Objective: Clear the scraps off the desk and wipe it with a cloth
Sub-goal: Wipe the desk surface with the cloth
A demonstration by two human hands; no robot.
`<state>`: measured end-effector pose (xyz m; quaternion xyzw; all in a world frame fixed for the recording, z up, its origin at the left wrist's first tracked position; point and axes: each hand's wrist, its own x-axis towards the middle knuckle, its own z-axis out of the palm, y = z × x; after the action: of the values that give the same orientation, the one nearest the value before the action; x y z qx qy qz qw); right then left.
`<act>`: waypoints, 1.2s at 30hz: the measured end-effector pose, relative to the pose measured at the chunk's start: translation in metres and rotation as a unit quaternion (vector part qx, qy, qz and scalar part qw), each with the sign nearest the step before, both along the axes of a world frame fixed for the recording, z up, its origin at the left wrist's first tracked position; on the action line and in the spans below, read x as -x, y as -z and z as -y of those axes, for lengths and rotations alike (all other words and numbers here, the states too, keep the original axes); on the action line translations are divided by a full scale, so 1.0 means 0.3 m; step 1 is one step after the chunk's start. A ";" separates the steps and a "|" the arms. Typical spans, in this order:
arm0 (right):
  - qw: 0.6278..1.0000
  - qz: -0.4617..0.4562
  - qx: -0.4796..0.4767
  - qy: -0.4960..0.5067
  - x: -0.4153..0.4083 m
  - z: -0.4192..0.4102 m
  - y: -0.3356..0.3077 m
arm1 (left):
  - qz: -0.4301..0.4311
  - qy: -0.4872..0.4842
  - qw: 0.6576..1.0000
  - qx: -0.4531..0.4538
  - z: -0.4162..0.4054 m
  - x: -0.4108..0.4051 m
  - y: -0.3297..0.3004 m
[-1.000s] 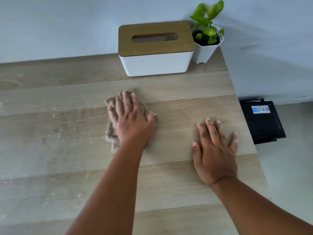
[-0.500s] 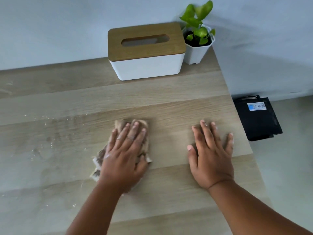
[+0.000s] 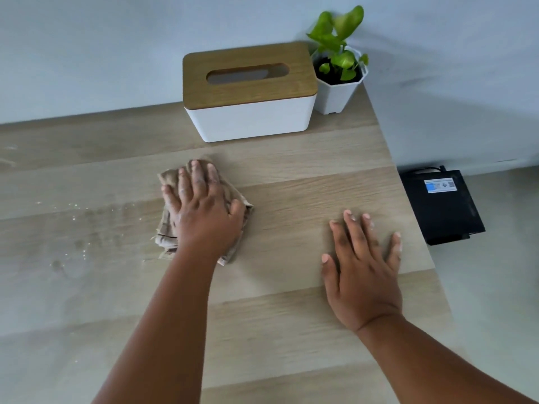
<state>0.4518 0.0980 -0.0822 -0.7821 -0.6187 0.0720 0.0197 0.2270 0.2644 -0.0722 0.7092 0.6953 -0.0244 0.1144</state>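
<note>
At the far edge of the table [image 3: 291, 316], near its far right corner, stands one white tissue box [image 3: 250, 118] with a wooden lid and a slot in the top. Just beside it on the right, right in the corner, stands one small white pot with a green plant [image 3: 339, 80]. Both stand well clear of the two hands, with bare wood between. On the floor past the right edge of the table lies one black box with a blue and white label [image 3: 442, 205].

The table is pale wood with a banded grain and meets a plain light wall along its far edge. Left of the middle, the surface shows a damp, streaky patch with small white specks [image 3: 87, 228] scattered over it.

One crumpled beige cloth [image 3: 167, 228] lies on the table in front of the tissue box, just right of the specks. The left hand [image 3: 204, 211] presses flat on top of it, fingers straight and spread, not clenched. The right hand [image 3: 364, 272] rests palm down on bare wood near the right edge, fingers straight and splayed, holding nothing.
</note>
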 end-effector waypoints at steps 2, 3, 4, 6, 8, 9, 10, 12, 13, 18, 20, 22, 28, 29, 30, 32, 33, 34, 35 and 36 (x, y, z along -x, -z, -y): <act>1.000 -0.001 0.000 -0.001 0.000 -0.001 -0.001 | 0.010 0.073 0.997 -0.020 0.092 -0.019 -0.006; 1.000 -0.001 0.002 0.000 -0.001 -0.002 -0.002 | 0.015 0.104 0.994 -0.034 0.148 -0.021 -0.006; 1.000 0.000 0.006 0.000 -0.002 -0.003 -0.002 | 0.019 0.128 0.990 -0.049 0.212 -0.013 -0.004; 1.000 0.001 0.012 -0.001 -0.001 -0.004 -0.003 | 0.027 0.159 0.984 -0.073 0.342 0.022 0.010; 1.000 0.002 0.016 -0.001 0.000 -0.005 -0.004 | 0.037 0.169 0.981 -0.086 0.462 0.078 0.028; 1.000 0.002 0.019 0.000 0.000 -0.005 -0.005 | 0.038 0.168 0.981 -0.089 0.513 0.114 0.034; 1.000 0.001 0.020 0.001 0.000 -0.006 -0.005 | 0.034 0.162 0.982 -0.089 0.553 0.155 0.037; 1.000 -0.001 0.021 0.002 0.001 -0.005 -0.005 | 0.021 0.130 0.988 -0.076 0.591 0.243 0.034; 1.000 -0.003 0.020 0.004 0.001 -0.003 -0.005 | 0.017 0.107 0.992 -0.070 0.588 0.284 0.029; 1.000 -0.007 0.015 0.005 0.004 -0.003 -0.009 | -0.004 -0.013 0.999 -0.045 0.389 0.378 0.011; 1.000 -0.007 0.016 0.003 0.006 -0.004 -0.011 | -0.006 -0.054 0.998 -0.043 0.256 0.356 0.011; 1.000 -0.006 0.014 0.002 0.005 -0.003 -0.011 | -0.009 -0.068 0.997 -0.032 0.134 0.300 0.011; 1.000 -0.007 0.008 0.002 0.004 0.000 -0.007 | -0.013 0.033 0.998 -0.046 0.105 0.131 0.007; 1.000 -0.007 0.007 0.003 0.003 -0.001 -0.007 | -0.010 0.068 0.996 -0.053 0.148 0.126 0.007; 1.000 -0.007 0.008 0.003 0.002 -0.003 -0.007 | -0.003 0.100 0.993 -0.058 0.196 0.130 0.009; 1.000 -0.005 0.012 0.003 0.000 -0.005 -0.004 | 0.014 0.154 0.985 -0.072 0.297 0.162 0.016; 1.000 -0.004 0.012 0.003 -0.001 -0.004 -0.001 | 0.021 0.171 0.982 -0.078 0.341 0.189 0.020; 1.000 -0.004 0.011 0.002 -0.001 -0.004 0.001 | 0.024 0.180 0.980 -0.080 0.376 0.224 0.022; 1.000 -0.005 0.008 0.001 -0.001 -0.002 0.002 | 0.024 0.178 0.980 -0.081 0.397 0.265 0.024; 1.000 -0.006 0.004 0.001 -0.001 -0.002 0.004 | 0.020 0.166 0.983 -0.078 0.399 0.306 0.022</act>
<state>0.4520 0.0986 -0.0833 -0.7825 -0.6173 0.0791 0.0200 0.1354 0.1447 -0.0789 0.8219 0.5651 0.0258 0.0670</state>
